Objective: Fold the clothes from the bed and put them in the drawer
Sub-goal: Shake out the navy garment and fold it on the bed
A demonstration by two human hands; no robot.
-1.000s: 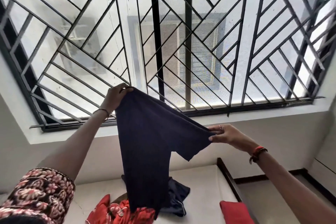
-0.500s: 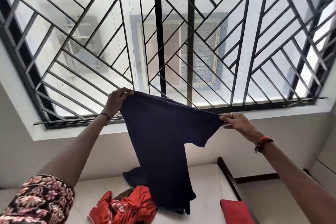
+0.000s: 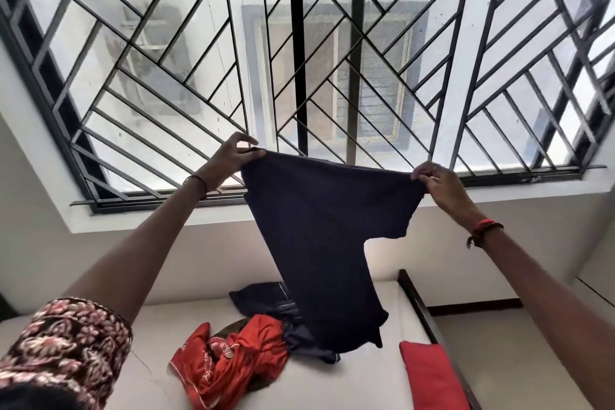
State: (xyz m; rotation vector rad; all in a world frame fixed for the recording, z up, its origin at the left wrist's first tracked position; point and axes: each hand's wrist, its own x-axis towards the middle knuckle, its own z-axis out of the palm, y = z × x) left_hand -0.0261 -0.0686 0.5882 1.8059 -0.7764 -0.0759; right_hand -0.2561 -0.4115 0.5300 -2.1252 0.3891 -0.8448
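Note:
A dark navy garment (image 3: 319, 243) hangs spread in the air in front of the window, its lower end dangling just above the bed. My left hand (image 3: 229, 158) pinches its upper left corner, and my right hand (image 3: 432, 181) pinches the upper right corner at about the same height. Below it on the white bed (image 3: 359, 383) lies a crumpled red garment (image 3: 233, 356) and another dark piece of clothing (image 3: 266, 299), partly hidden behind the hanging cloth. No drawer is in view.
A large window with a black diagonal grille (image 3: 299, 60) fills the wall ahead. A red pillow (image 3: 432, 376) lies at the bed's right edge, beside the dark wooden bed frame (image 3: 416, 303). Bare floor (image 3: 482, 343) runs to the right of the bed.
My right hand has risen and moved out to the right, stretching the navy garment's top edge nearly level. The cloth has lifted off the pile on the bed.

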